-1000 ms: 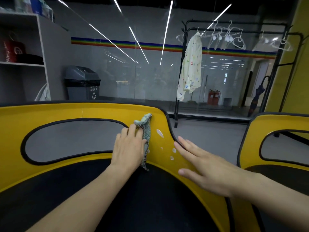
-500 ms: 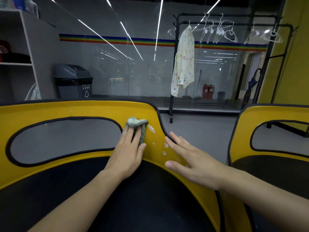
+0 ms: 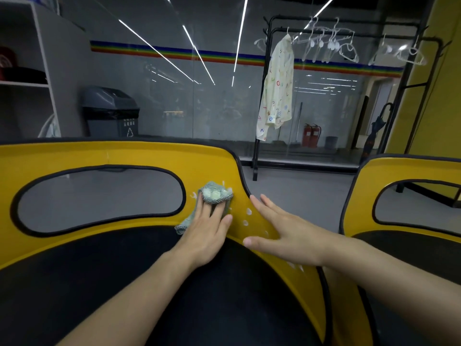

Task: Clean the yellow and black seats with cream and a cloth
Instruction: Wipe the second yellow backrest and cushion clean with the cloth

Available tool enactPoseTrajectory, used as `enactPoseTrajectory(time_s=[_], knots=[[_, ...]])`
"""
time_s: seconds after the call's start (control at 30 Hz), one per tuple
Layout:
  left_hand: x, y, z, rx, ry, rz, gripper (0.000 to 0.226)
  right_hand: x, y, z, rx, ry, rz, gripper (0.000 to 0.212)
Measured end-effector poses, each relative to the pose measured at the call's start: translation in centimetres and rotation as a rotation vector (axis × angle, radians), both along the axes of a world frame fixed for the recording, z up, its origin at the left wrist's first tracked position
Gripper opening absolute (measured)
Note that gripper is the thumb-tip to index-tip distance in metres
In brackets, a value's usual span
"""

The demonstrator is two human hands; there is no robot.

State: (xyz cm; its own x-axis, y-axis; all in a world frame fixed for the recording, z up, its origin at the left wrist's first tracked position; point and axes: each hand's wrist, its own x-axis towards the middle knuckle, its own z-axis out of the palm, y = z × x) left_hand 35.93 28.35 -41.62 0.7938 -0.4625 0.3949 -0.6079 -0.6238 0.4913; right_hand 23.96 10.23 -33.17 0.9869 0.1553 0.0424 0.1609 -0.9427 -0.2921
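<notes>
Seat backrest yellow, cream dots; left hand presses cloth, fingers straight; right hand fingers spread; glass wall behind.

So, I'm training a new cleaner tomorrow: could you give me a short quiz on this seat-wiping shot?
1. True or false: the left hand presses the cloth against the yellow seat back.
2. Where do cream dabs show? A between the hands; B on the black cushion; C on the neighbouring seat.
3. What does the right hand hold?
Key: 1 true; 2 A; 3 nothing.
</notes>
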Motion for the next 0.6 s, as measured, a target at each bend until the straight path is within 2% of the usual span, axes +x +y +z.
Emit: enactPoseTrajectory(time_s=[0.1, 0.17, 0.27, 0.37, 0.43, 0.5, 0.53, 0.6], knots=[[0.1, -0.7, 1.0, -0.092, 0.107, 0.074, 0.060, 1.1, 0.3, -0.3, -0.005, -0.044, -0.044, 0.093], [-0.4, -2.0, 1.5, -0.127, 0.095, 0.077, 0.059, 1.1, 0.4, -0.6, -0.031, -0.078, -0.046, 0.091], [-2.4, -3.2, 1.1, -0.044, -0.007, -0.051, 0.061, 0.7, 0.4, -0.6, -0.024, -0.119, -0.050, 0.085], [-3.6, -2.9, 0.6, 0.028, 0.040, -0.110, 0.060, 0.7, 0.3, -0.5, 0.050, -0.116, -0.070, 0.077], [-2.4, -2.6, 1.4, 0.085, 0.099, -0.014, 0.048, 0.7, 0.3, -0.4, 0.084, -0.093, -0.097, 0.076], [0.1, -2.6, 3.0, 0.053, 0.153, 0.197, 0.046, 0.6, 0.4, -0.4, 0.085, -0.075, -0.112, 0.076], [0.9, -2.5, 3.7, -0.029, 0.176, 0.282, 0.053, 0.6, 0.4, -0.4, 0.086, -0.068, -0.116, 0.077], [0.7, -3.2, 3.6, -0.176, 0.165, 0.252, 0.055, 0.7, 0.3, -0.6, 0.083, -0.062, -0.124, 0.078]])
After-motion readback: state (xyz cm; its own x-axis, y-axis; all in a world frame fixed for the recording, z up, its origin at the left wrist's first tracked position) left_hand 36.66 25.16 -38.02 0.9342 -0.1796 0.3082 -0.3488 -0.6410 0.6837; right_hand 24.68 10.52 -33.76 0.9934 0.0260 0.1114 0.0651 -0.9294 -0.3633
